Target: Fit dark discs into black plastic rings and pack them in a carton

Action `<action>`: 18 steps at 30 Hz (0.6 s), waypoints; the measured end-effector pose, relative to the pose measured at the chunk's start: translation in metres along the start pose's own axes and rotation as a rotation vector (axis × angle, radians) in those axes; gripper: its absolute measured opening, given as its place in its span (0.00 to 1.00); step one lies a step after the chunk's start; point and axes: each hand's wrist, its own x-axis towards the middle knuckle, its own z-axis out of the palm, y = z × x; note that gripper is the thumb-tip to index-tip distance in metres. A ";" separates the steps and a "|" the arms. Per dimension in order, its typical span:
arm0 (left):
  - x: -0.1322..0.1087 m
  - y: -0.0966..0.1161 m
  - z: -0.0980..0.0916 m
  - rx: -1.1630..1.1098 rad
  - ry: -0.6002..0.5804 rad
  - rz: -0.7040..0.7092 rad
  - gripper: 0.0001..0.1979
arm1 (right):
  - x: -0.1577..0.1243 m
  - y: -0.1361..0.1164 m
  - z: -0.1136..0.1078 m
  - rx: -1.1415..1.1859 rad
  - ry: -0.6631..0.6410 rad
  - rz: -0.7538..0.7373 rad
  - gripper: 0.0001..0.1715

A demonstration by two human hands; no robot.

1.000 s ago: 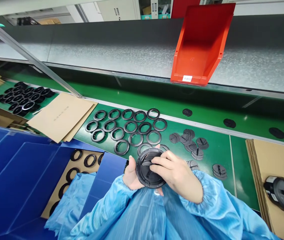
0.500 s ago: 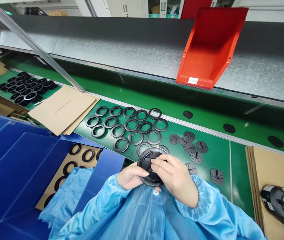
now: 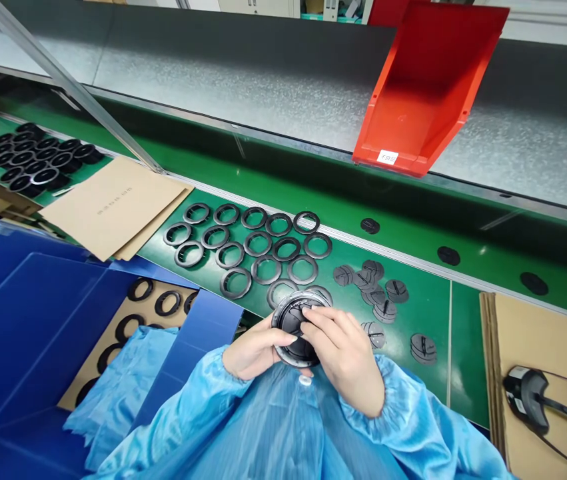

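Observation:
A round black part [image 3: 290, 321] with a raised rim is held up in front of my blue smock. My left hand [image 3: 256, 348] grips its left edge, thumb over the rim. The fingers of my right hand [image 3: 340, 347] press together onto its inner face and right side. Just beyond it, several black rings [image 3: 265, 269] lie in rows on the green table [image 3: 343, 373]. Thin dark discs [image 3: 373, 295] lie in loose, overlapping groups to the right of my hands.
A red bin [image 3: 408, 113] sits on the grey shelf [image 3: 263, 100]. Cardboard sheets [image 3: 118, 203] and grouped black parts [image 3: 38, 160] are left. A blue box [image 3: 38, 320] holds rings and blue cloth. A black device [image 3: 528, 400] rests on cardboard at right.
The camera view has shifted slightly, moving the table items left and up. Both hands still hold the round part, which is tilted a little differently.

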 end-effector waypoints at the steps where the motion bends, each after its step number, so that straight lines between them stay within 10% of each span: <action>1: 0.000 -0.001 0.000 0.013 0.013 0.004 0.24 | 0.000 0.000 0.000 -0.003 0.005 0.004 0.12; 18: 0.000 -0.002 0.000 0.170 0.147 0.115 0.26 | -0.005 0.001 0.001 -0.049 -0.036 0.041 0.11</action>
